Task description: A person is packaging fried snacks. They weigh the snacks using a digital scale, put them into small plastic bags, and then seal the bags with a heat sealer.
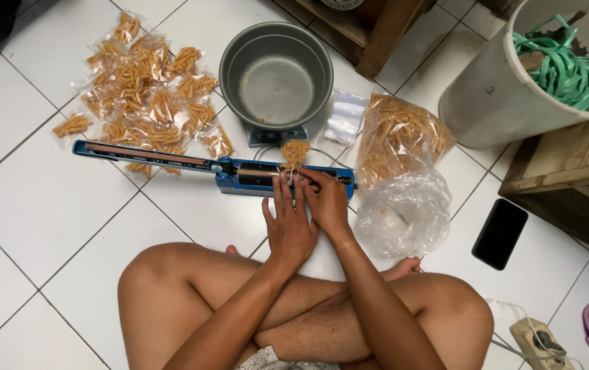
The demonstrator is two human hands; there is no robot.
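One small snack bag [295,152] lies across the blue heat sealer [239,173] on the floor, both hands' fingers pressing flat on it: left hand [289,223], right hand [326,200]. Far left, sealed bags [147,89] pile uncountably; one metal pot [275,72] sits on a half-hidden scale [267,136].

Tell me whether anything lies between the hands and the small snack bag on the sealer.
Nothing visible does: both the left hand and right hand already rest on the small snack bag across the blue sealer.

A home floor is serving as a snack-packing spot: white tiled floor [41,205], bagged snacks [147,89], wooden furniture [561,164], power strip [541,339].
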